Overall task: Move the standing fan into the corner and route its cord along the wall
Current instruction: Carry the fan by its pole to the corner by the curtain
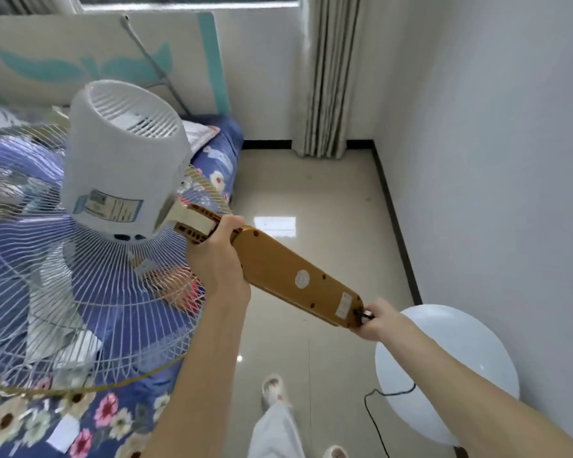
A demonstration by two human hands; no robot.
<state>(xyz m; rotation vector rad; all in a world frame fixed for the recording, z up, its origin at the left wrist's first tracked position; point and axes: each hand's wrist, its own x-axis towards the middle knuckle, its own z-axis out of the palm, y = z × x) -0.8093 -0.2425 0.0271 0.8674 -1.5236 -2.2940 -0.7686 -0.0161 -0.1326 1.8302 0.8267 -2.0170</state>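
The standing fan is tilted over the floral bed, its wire cage cut off at the frame's left edge. The left hand wraps the neck atop the gold control column; the right hand closes round the pole below it. The white round base stands beside the wall, the black cord trailing off it (motor sticker unreadable).

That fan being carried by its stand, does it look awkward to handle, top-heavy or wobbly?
Probably top-heavy: the wire cage and motor housing bulk at one end of the fan, tilted over the bed. Both the left hand and right hand grip it, suggesting unwieldiness. The trailing cord looks floppy.
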